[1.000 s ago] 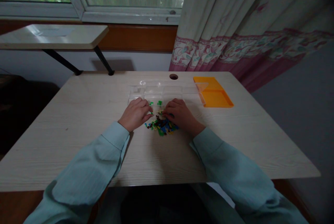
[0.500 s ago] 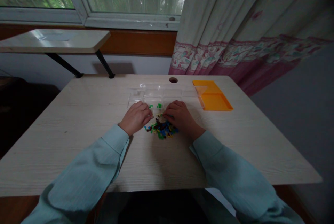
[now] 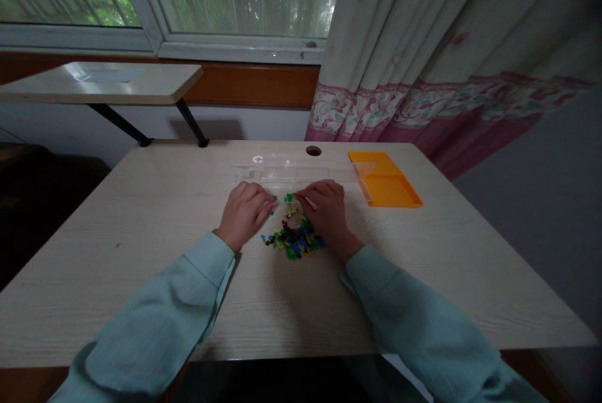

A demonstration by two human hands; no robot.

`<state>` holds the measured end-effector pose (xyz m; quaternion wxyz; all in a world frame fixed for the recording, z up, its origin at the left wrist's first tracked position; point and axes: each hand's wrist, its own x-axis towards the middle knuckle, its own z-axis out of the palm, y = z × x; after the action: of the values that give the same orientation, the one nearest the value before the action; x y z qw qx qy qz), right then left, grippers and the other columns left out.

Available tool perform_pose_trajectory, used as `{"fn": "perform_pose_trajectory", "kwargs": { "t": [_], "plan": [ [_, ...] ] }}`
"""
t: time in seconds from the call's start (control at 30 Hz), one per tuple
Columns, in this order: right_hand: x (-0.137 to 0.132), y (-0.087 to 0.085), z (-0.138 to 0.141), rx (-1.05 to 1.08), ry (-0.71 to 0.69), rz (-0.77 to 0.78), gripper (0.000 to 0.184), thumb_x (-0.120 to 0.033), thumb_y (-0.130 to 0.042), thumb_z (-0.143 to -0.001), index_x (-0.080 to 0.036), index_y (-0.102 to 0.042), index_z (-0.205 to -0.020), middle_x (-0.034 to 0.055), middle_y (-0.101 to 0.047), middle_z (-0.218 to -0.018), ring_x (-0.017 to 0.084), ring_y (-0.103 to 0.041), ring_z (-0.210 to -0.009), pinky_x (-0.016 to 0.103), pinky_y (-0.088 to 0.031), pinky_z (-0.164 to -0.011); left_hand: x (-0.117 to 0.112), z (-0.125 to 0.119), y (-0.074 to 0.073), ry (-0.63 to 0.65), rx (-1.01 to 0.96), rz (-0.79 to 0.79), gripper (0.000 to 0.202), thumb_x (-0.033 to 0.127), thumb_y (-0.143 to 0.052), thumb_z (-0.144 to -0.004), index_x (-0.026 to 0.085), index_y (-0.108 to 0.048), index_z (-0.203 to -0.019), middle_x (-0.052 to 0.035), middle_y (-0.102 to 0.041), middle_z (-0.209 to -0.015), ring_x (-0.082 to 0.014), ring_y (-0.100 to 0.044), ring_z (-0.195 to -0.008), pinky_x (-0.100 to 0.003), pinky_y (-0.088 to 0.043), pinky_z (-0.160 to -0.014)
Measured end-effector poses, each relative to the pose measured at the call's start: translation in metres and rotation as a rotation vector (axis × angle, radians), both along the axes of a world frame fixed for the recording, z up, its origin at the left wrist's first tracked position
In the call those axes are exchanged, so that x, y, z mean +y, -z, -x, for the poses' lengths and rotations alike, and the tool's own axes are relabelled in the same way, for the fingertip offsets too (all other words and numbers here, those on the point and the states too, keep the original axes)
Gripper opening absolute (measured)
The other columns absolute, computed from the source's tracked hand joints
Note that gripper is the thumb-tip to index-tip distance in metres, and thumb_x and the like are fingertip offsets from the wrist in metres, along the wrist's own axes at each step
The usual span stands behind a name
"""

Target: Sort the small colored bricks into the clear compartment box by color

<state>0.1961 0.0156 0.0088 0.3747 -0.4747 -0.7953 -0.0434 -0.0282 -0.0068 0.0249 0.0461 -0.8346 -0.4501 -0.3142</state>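
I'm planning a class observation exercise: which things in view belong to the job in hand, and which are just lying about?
Likely in the job: small coloured pieces; clear divided tray.

Likely just lying about: orange tray, untouched; raised shelf; curtain.

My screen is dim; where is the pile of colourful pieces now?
In the head view, the pile lies centrally on the table, between the left hand and right hand, nearer the wearer than the clear tray.
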Motion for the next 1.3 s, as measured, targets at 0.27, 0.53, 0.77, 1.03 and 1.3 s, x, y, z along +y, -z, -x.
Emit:
{"fn": "perform_pose_trajectory", "kwargs": {
  "t": [0.27, 0.53, 0.77, 1.03, 1.3],
  "plan": [
    [0.001, 0.002, 0.004, -0.011, 0.003, -0.002, 0.019, -0.035, -0.059, -0.092, -0.025, -0.074, -0.087, 0.004, -0.069, -0.088, 0.022, -0.052, -0.097, 0.039, -0.033, -0.092, 0.016, -0.001, 0.006, -0.177, -0.097, -0.044, 0.023, 0.035, -0.051, -0.096, 0.019, -0.067, -0.093, -0.0076, -0.06, -0.092, -0.0229, -0.049, -0.091, -0.039, -0.04, -0.083],
    [0.002, 0.004, 0.004, -0.021, -0.019, 0.019, 0.019, -0.035, -0.059, -0.092, -0.026, -0.075, -0.092, 0.0042, -0.069, -0.089, 0.022, -0.051, -0.095, 0.04, -0.032, -0.089, 0.017, -0.002, 0.008, -0.163, -0.086, -0.054, 0.022, 0.034, -0.051, -0.096, 0.019, -0.067, -0.092, -0.0071, -0.06, -0.089, -0.0225, -0.049, -0.088, -0.039, -0.039, -0.081],
    [0.003, 0.004, 0.002, -0.016, -0.029, 0.036, 0.021, -0.035, -0.057, -0.093, -0.025, -0.075, -0.092, 0.0046, -0.069, -0.089, 0.022, -0.052, -0.096, 0.04, -0.033, -0.09, 0.017, -0.002, 0.008, -0.167, -0.081, -0.034, 0.024, 0.034, -0.049, -0.096, 0.019, -0.068, -0.093, -0.007, -0.06, -0.088, -0.0225, -0.049, -0.088, -0.039, -0.039, -0.081],
    [0.002, 0.0, 0.001, 0.01, -0.081, 0.05, 0.02, -0.034, -0.057, -0.093, -0.024, -0.074, -0.094, 0.0043, -0.068, -0.088, 0.021, -0.053, -0.094, 0.037, -0.035, -0.09, 0.012, -0.003, 0.007, -0.076, -0.073, -0.007, 0.025, 0.032, -0.047, -0.097, 0.021, -0.068, -0.106, -0.0075, -0.059, -0.092, -0.0222, -0.05, -0.092, -0.038, -0.04, -0.083],
    [0.0, -0.005, -0.011, -0.059, -0.127, 0.084, 0.018, -0.034, -0.059, -0.092, -0.025, -0.074, -0.09, 0.0047, -0.068, -0.089, 0.021, -0.052, -0.095, 0.037, -0.036, -0.089, 0.002, 0.001, -0.003, 0.22, 0.134, 0.088, 0.026, 0.035, -0.048, -0.097, 0.02, -0.069, -0.098, -0.0063, -0.062, -0.089, -0.0199, -0.052, -0.088, -0.035, -0.042, -0.08]
  ]
}}
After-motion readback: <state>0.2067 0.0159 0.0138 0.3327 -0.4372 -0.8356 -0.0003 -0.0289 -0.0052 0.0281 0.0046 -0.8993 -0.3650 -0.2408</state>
